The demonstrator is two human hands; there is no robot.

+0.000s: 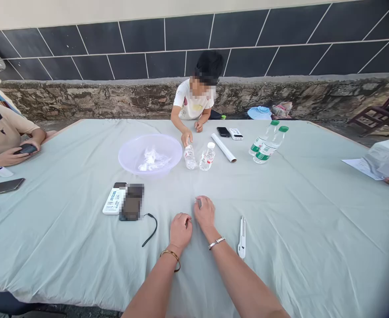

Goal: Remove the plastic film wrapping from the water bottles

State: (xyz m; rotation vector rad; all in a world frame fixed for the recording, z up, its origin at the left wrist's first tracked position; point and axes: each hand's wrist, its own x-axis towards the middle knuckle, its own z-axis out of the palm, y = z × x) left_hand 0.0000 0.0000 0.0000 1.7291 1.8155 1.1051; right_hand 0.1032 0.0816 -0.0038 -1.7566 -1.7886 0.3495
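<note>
My left hand [180, 229] rests on the pale green tablecloth [280, 207] with its fingers curled in and nothing visible in it. My right hand [204, 211] lies just beside it, also curled, and seems to pinch a small whitish thing at its fingertips; what it is cannot be told. A white utility knife [242, 236] lies to the right of my right forearm. Left of my hands lie a dark phone [131, 202], a white power bank [114, 200] and a black cord [150, 229].
A clear plastic bowl [150, 154] with crumpled plastic stands mid-table. A person across the table touches one of two small bottles [190, 156]. A white roll [224, 147], two green-capped bottles [268, 145], phones and a person at the left edge are also there.
</note>
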